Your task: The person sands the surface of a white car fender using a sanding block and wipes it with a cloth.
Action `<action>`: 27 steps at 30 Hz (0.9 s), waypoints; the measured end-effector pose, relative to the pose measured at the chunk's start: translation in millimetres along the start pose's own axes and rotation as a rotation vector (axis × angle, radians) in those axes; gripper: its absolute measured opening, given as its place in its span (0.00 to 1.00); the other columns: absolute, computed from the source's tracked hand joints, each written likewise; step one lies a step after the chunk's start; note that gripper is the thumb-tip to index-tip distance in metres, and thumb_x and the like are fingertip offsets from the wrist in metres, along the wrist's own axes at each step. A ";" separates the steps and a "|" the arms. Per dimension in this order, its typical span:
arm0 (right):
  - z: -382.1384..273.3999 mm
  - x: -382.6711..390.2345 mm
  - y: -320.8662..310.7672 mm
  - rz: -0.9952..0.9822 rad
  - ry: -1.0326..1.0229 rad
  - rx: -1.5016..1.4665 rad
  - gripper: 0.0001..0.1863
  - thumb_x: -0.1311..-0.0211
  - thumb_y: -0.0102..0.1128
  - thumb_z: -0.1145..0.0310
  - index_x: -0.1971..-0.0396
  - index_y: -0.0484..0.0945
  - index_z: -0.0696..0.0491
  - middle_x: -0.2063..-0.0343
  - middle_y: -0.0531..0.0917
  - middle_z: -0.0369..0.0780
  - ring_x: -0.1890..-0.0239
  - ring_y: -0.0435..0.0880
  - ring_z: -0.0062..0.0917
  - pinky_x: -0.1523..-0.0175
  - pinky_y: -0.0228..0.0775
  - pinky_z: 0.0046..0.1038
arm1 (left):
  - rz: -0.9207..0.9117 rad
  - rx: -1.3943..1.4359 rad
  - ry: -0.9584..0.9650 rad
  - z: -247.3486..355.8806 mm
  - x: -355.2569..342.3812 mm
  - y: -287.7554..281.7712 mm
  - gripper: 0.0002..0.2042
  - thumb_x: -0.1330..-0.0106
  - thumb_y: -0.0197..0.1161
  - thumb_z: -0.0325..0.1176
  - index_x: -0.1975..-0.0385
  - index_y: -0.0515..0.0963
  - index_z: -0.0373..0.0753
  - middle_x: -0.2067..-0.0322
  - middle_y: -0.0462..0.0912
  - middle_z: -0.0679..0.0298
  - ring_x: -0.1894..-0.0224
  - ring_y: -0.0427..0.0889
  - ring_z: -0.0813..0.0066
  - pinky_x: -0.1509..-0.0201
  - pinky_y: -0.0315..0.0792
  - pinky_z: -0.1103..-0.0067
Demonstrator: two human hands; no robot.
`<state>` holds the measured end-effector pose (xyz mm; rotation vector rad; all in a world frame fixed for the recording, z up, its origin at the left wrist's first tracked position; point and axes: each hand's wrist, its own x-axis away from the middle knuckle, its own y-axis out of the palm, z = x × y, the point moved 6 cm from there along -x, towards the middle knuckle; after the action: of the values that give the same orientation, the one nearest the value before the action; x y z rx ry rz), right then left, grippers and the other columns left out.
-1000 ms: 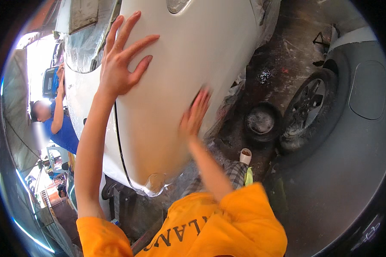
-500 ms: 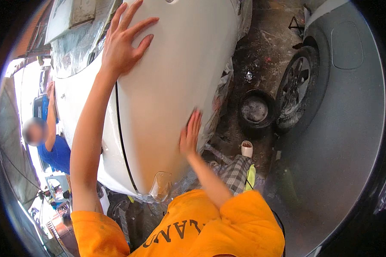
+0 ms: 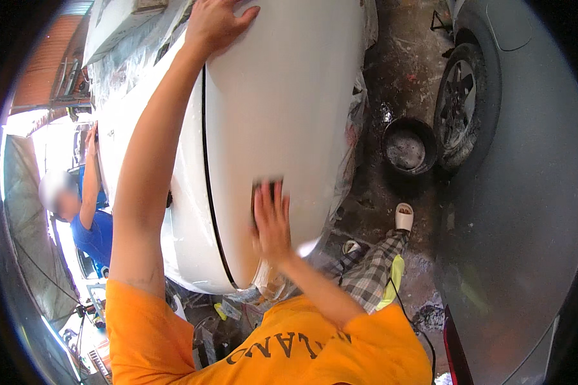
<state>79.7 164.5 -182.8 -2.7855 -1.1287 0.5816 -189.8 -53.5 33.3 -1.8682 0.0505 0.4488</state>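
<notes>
My right grip (image 3: 271, 221) lies low over a dark pad (image 3: 267, 182), its fingers stretched along the top; I take it as holding the pad against the white panel (image 3: 289, 115), though blur hides how the thumb sits. The pad shows past my fingertips and along the thumb side, directly under the grip, so my right hand is by far the nearer. Much of it is covered, and I cannot tell which way its long axis runs.

The panel's own long axis runs away from me. The pad is toward its near end, between the black seam (image 3: 207, 147) on the left and the edge beside the plastic sheeting (image 3: 352, 131) on the right, a little closer to the seam.

My left hand (image 3: 219, 24) rests open near the panel's far part, just right of the seam, thumb spread, with nothing visible in it; its fingertips are cut off. It is well apart from the pad.
</notes>
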 end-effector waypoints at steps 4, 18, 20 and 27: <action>17.6 -83.5 -14.2 -0.041 -0.217 0.157 0.43 0.31 0.51 0.59 0.23 0.42 0.56 0.23 0.45 0.52 0.23 0.42 0.57 0.27 0.36 0.67 | 0.016 -0.021 0.020 -11.4 7.2 -6.1 0.18 0.39 0.65 0.41 0.47 0.84 0.52 0.27 0.59 0.55 0.24 0.51 0.47 0.22 0.51 0.61; -12.4 -119.9 -21.2 -0.088 -0.219 0.324 0.44 0.38 0.59 0.53 0.26 0.55 0.58 0.24 0.52 0.46 0.24 0.48 0.54 0.28 0.41 0.67 | -0.026 -0.003 0.011 -4.2 7.3 3.7 0.18 0.37 0.64 0.40 0.46 0.83 0.54 0.26 0.58 0.56 0.24 0.50 0.48 0.22 0.50 0.60; 4.7 -260.0 -76.9 0.206 -0.234 0.242 0.40 0.33 0.53 0.55 0.27 0.54 0.61 0.26 0.56 0.49 0.25 0.52 0.52 0.28 0.45 0.64 | 0.003 0.004 0.032 -2.3 -7.4 -0.8 0.18 0.36 0.63 0.39 0.46 0.83 0.54 0.26 0.57 0.57 0.23 0.49 0.48 0.21 0.50 0.60; -20.2 -16.9 3.9 -0.404 -0.224 0.160 0.46 0.43 0.65 0.57 0.27 0.56 0.56 0.23 0.48 0.49 0.23 0.42 0.58 0.30 0.35 0.73 | -0.062 0.007 -0.024 -5.3 -2.4 5.2 0.16 0.35 0.63 0.38 0.47 0.84 0.53 0.26 0.58 0.58 0.23 0.48 0.47 0.21 0.50 0.60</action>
<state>78.8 151.5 -159.6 -2.3076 -1.5557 0.9011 -191.9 -60.6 30.8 -1.8522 -0.0221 0.4281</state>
